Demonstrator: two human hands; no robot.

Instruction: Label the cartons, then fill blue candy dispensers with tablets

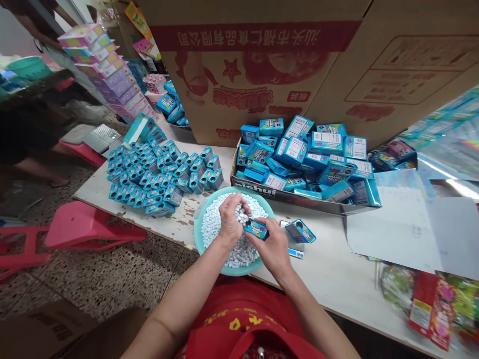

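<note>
A green basin (199, 227) full of small white candies (214, 219) stands at the front edge of the table. Over it, my left hand (231, 217) is closed round some of the white candies, close to the end of a small blue box. That blue box (257, 229) is held by my right hand (274, 244), between thumb and fingers, with a dark round hole facing my left hand. Right of the basin, another blue box (300, 231) rests on a small scale (296, 250).
Many small blue boxes (149, 172) stand grouped on the table (329, 269) at left. Behind the basin, an open carton (284, 195) holds more blue boxes. A large cardboard box (262, 65) rises behind. Papers (392, 224) and packets (430, 309) lie at right; a red stool (82, 224) is left.
</note>
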